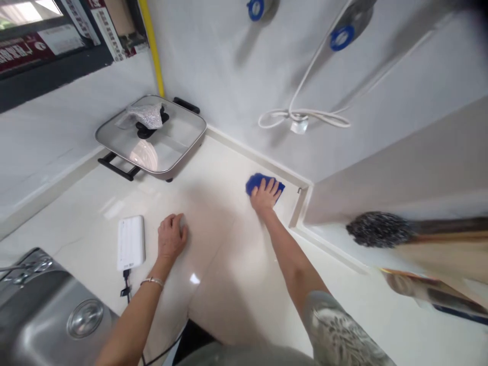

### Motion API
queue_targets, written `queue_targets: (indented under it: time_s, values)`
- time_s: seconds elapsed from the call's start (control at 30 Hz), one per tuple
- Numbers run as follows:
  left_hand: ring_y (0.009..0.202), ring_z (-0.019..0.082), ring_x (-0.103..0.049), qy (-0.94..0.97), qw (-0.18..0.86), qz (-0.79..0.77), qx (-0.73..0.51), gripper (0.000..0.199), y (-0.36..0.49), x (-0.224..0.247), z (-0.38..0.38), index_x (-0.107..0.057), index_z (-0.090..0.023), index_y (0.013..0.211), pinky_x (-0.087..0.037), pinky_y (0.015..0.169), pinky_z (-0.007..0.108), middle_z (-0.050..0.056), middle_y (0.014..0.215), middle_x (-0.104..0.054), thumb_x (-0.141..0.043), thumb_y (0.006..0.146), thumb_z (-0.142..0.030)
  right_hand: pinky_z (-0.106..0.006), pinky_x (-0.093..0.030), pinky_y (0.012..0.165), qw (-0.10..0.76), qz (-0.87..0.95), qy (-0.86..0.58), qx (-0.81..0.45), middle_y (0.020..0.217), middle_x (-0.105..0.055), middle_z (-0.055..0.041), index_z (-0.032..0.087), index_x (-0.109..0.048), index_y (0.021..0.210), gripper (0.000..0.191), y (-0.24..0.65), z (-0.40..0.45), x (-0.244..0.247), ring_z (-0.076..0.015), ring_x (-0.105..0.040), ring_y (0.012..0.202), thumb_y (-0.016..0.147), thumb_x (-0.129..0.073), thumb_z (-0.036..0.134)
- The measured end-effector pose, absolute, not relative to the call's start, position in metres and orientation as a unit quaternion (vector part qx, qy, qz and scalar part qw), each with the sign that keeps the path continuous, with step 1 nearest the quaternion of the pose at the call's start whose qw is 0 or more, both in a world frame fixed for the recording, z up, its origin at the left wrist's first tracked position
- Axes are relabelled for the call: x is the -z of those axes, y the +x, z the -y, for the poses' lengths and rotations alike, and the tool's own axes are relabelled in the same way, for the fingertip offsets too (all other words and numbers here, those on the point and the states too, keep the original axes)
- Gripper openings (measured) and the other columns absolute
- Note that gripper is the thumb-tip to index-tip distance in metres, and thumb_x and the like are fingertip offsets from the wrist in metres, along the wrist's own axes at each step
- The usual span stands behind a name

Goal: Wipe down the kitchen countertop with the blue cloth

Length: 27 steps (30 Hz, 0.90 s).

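Observation:
My right hand presses on a blue cloth at the back right of the white countertop, near the raised edge along the wall. Its fingers lie spread over the cloth, which shows around them. My left hand rests on the countertop with curled fingers. A small greyish thing shows by its thumb and forefinger; I cannot make out what it is. Left of that hand lies a white power bank with a black cable plugged into its near end.
An electric pan with a glass lid stands in the back left corner. A steel sink is at the lower left. On the wall hangs a bundled white cord. A dark bristly brush is at the right.

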<state>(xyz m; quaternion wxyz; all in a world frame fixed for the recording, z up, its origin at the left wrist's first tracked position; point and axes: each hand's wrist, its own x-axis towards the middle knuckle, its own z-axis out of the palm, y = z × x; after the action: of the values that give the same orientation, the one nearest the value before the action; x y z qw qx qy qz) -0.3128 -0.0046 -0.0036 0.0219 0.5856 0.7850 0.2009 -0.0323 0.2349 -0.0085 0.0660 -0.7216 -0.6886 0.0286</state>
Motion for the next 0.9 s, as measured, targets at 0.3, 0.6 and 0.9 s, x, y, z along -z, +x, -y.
queue_targets:
  time_s: [0.3,0.6,0.9]
  values:
    - [0.113,0.030,-0.055,0.580,0.016,-0.784,-0.219,0.039,-0.312,0.007,0.007,-0.060,-0.015,0.130,-0.046,0.098,0.046,0.018,0.122,-0.058,-0.045,0.097,-0.031,-0.071,-0.005,0.118,0.052,0.844,-0.530,-0.061,0.169,-0.013,-0.0193,0.010,-0.028,0.160,0.065,-0.189,-0.267,-0.002,-0.0417,-0.005,0.155,0.103,-0.028,0.041]
    - [0.107,0.027,-0.056,0.549,0.032,-0.773,-0.315,0.037,-0.313,0.012,0.009,-0.055,-0.012,0.127,-0.046,0.099,0.044,0.015,0.114,-0.062,-0.036,0.097,-0.023,-0.056,-0.006,0.124,0.095,0.955,-0.259,-0.106,0.169,-0.021,-0.0154,0.018,-0.039,0.156,0.061,-0.174,-0.131,-0.008,-0.0350,-0.011,0.155,0.100,-0.045,0.040]
    - [0.103,0.026,-0.058,0.552,0.067,-0.780,-0.287,0.028,-0.292,0.009,0.032,-0.062,-0.013,0.111,-0.048,0.096,0.042,0.014,0.104,-0.065,-0.044,0.090,-0.013,-0.059,-0.015,0.124,0.104,0.971,-0.201,-0.079,0.170,-0.016,-0.0121,0.022,-0.042,0.154,0.061,-0.032,0.020,0.005,-0.0338,-0.009,0.157,0.095,-0.051,0.035]
